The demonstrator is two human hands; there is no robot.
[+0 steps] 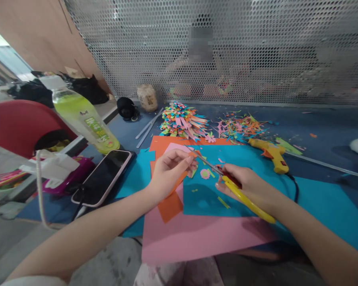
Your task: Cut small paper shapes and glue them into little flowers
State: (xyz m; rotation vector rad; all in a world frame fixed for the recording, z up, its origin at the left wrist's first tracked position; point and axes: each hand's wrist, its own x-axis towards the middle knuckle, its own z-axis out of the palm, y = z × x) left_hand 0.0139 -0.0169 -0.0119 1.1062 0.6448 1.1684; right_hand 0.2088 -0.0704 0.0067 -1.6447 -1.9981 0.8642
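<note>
My left hand (170, 169) pinches a small piece of orange paper (193, 155) between thumb and fingers. In my right hand (241, 180) is a pair of scissors (241, 198) with yellow handles, its blades reaching left to the orange piece. Whether the blades are parted is too small to tell. Below the hands lie blue paper (203, 204) and pink paper (197, 238), with an orange paper strip (170, 208) by my left wrist. A pink paper flower (205, 173) with a green centre rests on the blue sheet between my hands, among small green scraps.
Behind the hands stands a pile of fringed coloured paper (181, 121), with shredded scraps (241, 127) to its right. A yellow glue gun (271, 155) lies at right. On the left are a phone (104, 178), a drink bottle (80, 115) and glue sticks (149, 129). Perforated metal (256, 51) closes the back.
</note>
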